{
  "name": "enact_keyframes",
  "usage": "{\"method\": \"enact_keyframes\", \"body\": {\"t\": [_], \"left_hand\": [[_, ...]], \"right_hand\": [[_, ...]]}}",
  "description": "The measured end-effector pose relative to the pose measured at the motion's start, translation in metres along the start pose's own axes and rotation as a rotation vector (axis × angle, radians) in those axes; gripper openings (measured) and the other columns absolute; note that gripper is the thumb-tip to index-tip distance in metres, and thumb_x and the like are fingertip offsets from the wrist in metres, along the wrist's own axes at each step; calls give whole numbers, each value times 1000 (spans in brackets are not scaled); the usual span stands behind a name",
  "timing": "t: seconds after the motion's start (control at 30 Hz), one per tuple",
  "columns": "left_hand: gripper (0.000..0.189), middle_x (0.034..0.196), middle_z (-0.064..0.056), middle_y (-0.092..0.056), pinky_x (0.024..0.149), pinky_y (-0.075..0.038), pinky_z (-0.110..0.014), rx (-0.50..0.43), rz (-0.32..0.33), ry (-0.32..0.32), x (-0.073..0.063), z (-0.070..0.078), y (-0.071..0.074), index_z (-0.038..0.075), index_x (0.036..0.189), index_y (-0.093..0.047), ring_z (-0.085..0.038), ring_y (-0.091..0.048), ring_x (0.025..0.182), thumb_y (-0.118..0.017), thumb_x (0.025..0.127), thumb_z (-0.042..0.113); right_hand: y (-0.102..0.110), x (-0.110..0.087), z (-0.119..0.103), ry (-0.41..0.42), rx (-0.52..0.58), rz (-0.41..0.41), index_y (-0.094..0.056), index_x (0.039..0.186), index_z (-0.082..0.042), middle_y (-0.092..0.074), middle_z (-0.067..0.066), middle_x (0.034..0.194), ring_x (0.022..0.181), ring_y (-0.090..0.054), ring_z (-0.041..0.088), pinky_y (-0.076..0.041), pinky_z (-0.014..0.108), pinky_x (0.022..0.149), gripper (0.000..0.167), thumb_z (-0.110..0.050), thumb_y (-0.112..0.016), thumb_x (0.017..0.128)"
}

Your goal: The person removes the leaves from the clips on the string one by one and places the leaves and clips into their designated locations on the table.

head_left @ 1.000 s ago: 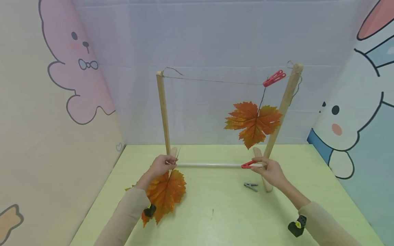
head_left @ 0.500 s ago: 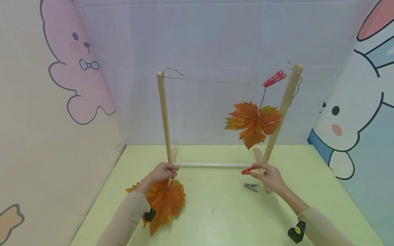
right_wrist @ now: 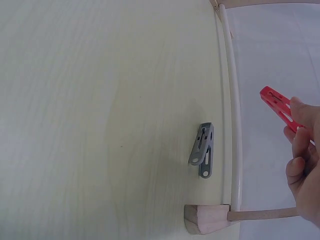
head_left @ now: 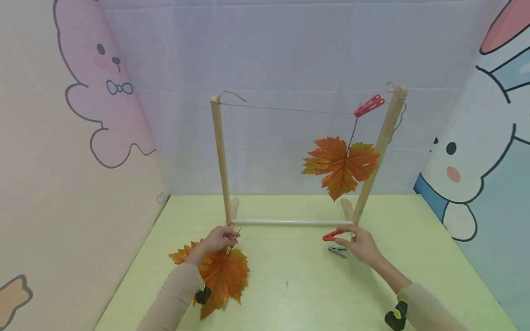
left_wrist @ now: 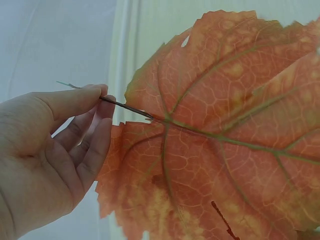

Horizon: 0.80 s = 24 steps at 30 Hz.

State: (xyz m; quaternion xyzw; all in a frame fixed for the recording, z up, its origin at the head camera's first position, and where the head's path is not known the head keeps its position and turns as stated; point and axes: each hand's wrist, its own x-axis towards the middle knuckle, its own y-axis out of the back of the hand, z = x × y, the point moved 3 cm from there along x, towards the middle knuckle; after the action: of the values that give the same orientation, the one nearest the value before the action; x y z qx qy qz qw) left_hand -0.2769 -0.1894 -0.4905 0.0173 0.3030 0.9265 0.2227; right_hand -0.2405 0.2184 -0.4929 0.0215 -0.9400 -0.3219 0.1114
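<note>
Nearest: orange maple leaf (head_left: 225,278), stem pinched by the fingers of my left hand (head_left: 220,239). Across from it, my right hand (head_left: 359,243) grips a red clothespin (head_left: 330,236) by its handles. Change over one second: both hands lower; the red clothespin, then overlapping the white rod (head_left: 290,222), now shows below it, near the grey clothespin (head_left: 337,251) on the tabletop (head_left: 298,262). Judgement: leaf and clothespin ready, unjoined. Beyond, unchanged: hung leaf (head_left: 342,168) on the twine (head_left: 285,109).
</note>
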Motion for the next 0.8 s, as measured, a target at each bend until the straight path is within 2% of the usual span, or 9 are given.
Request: {"method": "enact_keyframes", "body": {"t": [0.13,0.23,0.3,0.47,0.6,0.8], "left_hand": [[25,83,-18,-62,57,-45,-24,-10,22,-6,-1,-5,-3,-16,106,-58,-27,-62,76,-57,84,-3],[24,82,-16,-63,55,-43,-23,-22,41,17,-1,-12,-5,-15,106,-59,-24,-62,77,-56,84,-4],[24,83,-15,-63,55,-43,-23,-26,52,24,1,-17,-8,-14,107,-59,-22,-61,77,-56,84,-5],[22,84,-14,-64,60,-49,-25,-34,88,-6,5,-27,-15,-13,104,-61,-19,-60,77,-58,84,-4],[21,85,-18,-65,65,-52,-29,-49,134,-27,8,-32,-20,-13,102,-62,-23,-62,77,-59,82,-6],[22,89,-22,-64,66,-53,-32,-83,192,-9,8,-37,-25,-13,103,-60,-29,-63,79,-58,82,-7]], "right_hand": [[-3,-2,4,8,-16,5,-66,103,-1,-63,14,85,42,-24,3,-23,19,38,34,-17,-75,73],[-4,-4,6,24,-27,15,-67,100,-1,-64,17,97,42,-23,2,-23,19,38,32,-14,-75,73],[-5,-6,7,34,-33,24,-67,99,-1,-64,17,99,41,-23,2,-24,19,38,30,-13,-75,72],[-8,-9,9,30,-33,16,-67,100,0,-66,14,93,39,-21,1,-24,19,37,30,-13,-74,73],[-12,-12,11,5,-10,-7,-66,102,1,-67,14,91,40,-20,1,-23,19,38,32,-14,-73,75],[-17,-17,16,9,5,-5,-66,101,2,-67,14,90,42,-19,1,-24,19,39,32,-13,-73,74]]}}
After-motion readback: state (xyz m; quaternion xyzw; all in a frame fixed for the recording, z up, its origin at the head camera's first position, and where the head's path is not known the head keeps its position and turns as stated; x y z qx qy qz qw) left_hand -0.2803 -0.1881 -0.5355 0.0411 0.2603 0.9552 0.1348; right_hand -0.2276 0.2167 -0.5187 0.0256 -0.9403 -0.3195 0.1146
